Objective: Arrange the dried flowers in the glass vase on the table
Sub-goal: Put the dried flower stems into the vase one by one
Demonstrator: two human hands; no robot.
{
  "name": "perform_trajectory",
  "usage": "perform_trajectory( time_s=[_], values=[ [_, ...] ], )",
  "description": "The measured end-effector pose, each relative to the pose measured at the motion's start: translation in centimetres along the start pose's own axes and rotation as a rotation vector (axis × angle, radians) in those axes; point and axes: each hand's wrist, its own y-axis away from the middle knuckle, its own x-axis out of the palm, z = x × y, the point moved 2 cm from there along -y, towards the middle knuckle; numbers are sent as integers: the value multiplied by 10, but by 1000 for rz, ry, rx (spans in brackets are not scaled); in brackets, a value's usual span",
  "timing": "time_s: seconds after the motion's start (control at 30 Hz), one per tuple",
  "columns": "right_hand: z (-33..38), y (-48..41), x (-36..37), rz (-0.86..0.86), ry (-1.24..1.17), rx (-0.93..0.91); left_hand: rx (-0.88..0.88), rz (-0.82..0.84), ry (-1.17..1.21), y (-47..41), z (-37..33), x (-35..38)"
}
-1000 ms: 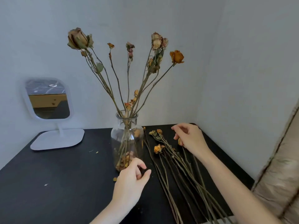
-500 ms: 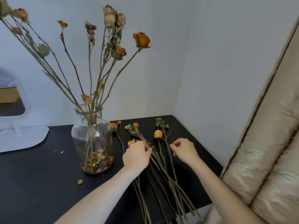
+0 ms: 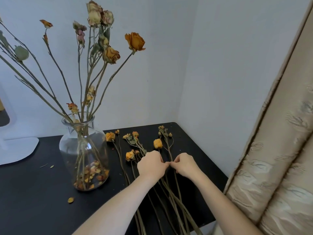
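Left hand (image 3: 150, 164) and right hand (image 3: 183, 164), fingers curled, meet fingertip to fingertip, pinching a thin stem among the loose dried yellow flowers (image 3: 157, 144) on the black tabletop (image 3: 33, 192). The clear glass vase (image 3: 81, 150), already part-filled, stands at nine o'clock. Best to separate one brittle stem gently.

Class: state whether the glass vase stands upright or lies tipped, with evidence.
Upright. The glass vase rests on its base on the black table, mouth upward, with dried flowers rising out of it.

I count one glass vase (image 3: 83, 150), one table (image 3: 33, 192), one left hand (image 3: 150, 164), one right hand (image 3: 183, 164), and three big-bloomed dried flowers (image 3: 157, 144) lying loose.
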Motion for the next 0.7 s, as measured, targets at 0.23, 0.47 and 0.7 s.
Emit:
perform_trajectory(
  time_s=[0.23, 0.47, 0.7],
  values=[
    [-2, 1, -11, -105, -62, -27, -53, -36, -145, -4, -4, 10],
    [-1, 0, -17, -213, -83, -95, -68, -69, -184, -9, 8, 7],
    [9, 1, -28, -267, -111, -154, -137, -77, -61, -10, 8, 4]
  ],
)
